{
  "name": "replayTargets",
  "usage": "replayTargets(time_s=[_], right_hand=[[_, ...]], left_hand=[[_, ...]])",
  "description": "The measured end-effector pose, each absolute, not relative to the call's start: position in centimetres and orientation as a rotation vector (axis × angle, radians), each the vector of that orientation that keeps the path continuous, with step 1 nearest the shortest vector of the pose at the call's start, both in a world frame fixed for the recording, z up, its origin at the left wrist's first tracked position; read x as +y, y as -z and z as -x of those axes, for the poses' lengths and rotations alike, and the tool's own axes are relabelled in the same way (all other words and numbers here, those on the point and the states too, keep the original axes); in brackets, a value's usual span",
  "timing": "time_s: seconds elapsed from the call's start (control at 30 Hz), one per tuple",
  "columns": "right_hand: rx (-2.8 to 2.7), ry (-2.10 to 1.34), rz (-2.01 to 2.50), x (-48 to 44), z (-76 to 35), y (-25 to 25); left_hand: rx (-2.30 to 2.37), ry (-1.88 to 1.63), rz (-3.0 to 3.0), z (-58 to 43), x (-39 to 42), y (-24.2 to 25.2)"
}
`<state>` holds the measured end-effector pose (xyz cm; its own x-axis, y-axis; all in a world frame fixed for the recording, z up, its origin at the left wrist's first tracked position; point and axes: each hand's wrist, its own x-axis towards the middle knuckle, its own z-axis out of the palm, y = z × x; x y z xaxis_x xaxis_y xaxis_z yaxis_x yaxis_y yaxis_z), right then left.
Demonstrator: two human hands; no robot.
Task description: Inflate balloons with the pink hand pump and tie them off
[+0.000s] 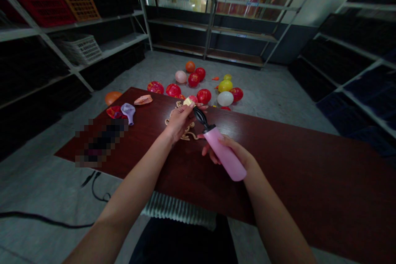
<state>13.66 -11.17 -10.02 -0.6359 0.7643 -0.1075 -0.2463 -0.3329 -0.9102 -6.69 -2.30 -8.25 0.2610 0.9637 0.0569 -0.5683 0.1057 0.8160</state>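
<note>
My right hand (236, 148) is wrapped round the pink barrel of a balloon pump (225, 154), tilted over the table. Its black slotted end (201, 116) points up and left, towards my left hand (181, 121). The left fingers pinch a small, limp pale yellow balloon (188, 102) close to that black end; whether it fits over the tip is hidden by my fingers. Beneath my left hand, a tangle of beige curly strands (186, 135) lies on the dark red-brown table (297, 161).
Limp balloons lie at the table's left: a lilac one (128, 111), a red one (114, 112) and a peach one (143, 100). Several inflated balloons (225, 86) rest on the floor beyond. Shelving (179, 24) lines the room; a black cable (46, 220) runs at lower left.
</note>
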Motion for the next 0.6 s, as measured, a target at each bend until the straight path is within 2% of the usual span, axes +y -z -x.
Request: replayTargets(time_s=[0.6], right_hand=[[-1.193,-2.157,0.735,-11.4,-13.8,8.3]], left_hand=[[0.610,-1.256,-0.696,6.5,-2.7,7.7]])
